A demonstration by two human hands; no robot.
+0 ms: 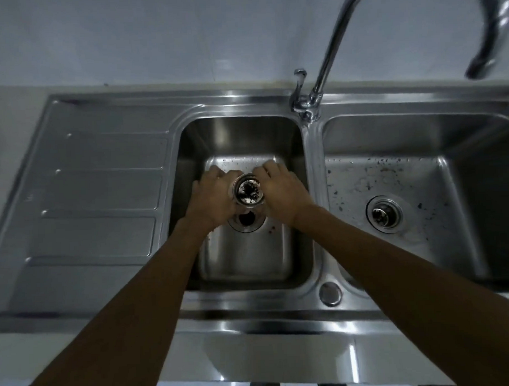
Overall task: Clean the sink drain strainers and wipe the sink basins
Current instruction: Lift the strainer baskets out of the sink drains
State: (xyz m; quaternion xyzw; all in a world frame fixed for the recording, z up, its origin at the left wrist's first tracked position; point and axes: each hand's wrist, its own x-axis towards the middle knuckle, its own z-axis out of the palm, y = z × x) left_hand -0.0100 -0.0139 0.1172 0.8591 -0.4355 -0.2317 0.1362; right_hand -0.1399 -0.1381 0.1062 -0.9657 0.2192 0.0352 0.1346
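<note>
A steel sink [246,310] is spreading below me. My left hand [214,198] and right hand [283,191] are both curling round a dirty strainer [249,190], holding it between them just above the open drain [246,221].

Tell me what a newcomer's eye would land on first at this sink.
First, the strainer clogged with dark gunk, held between the left hand and right hand just above the open drain of the middle basin. Next, the right basin, its floor spattered with dark specks around a second strainer seated in its drain. The tall faucet arches overhead at the top right.
</note>
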